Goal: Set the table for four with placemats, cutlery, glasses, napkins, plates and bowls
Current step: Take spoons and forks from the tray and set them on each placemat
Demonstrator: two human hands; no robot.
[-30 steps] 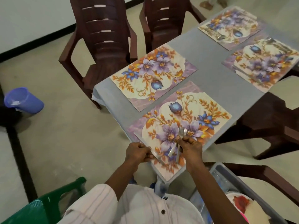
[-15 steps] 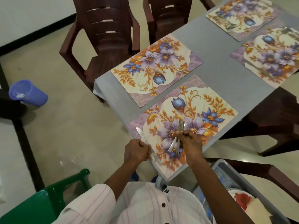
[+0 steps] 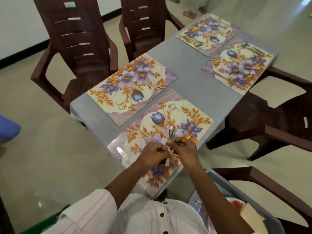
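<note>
Found both hands together above the near placemat (image 3: 194, 115), knuckles almost touching. Logged right hand (image 3: 184, 148) pinching a fork (image 3: 171, 133) near its neck, tines pointing away from the body. Noted a spoon (image 3: 174, 130) tight behind the fork, only the bowl edge showing. Saw both handles trailing back under the hands toward the near table edge. Recorded left hand (image 3: 154, 153) with fingers curled, fingertips meeting the cutlery right beside the other hand's fingers. Cannot tell whether it grips a handle or only touches.

Noted a knife (image 3: 122, 154) lying flat on the left margin of the same placemat, blade tip pointing away, apart from both hands.

Counted three more floral placemats on the grey table (image 3: 189, 71): the left placemat (image 3: 118, 105) just beside the near one, and two far placemats (image 3: 221, 43) (image 3: 217, 73) at the far end. Spotted cutlery on both far ones, too blurred to sort.

Observed dark brown plastic chairs (image 3: 76, 48) along both long sides. Marked a grey bin (image 3: 219, 179) at lower right, just beside the right forearm, contents unclear.
</note>
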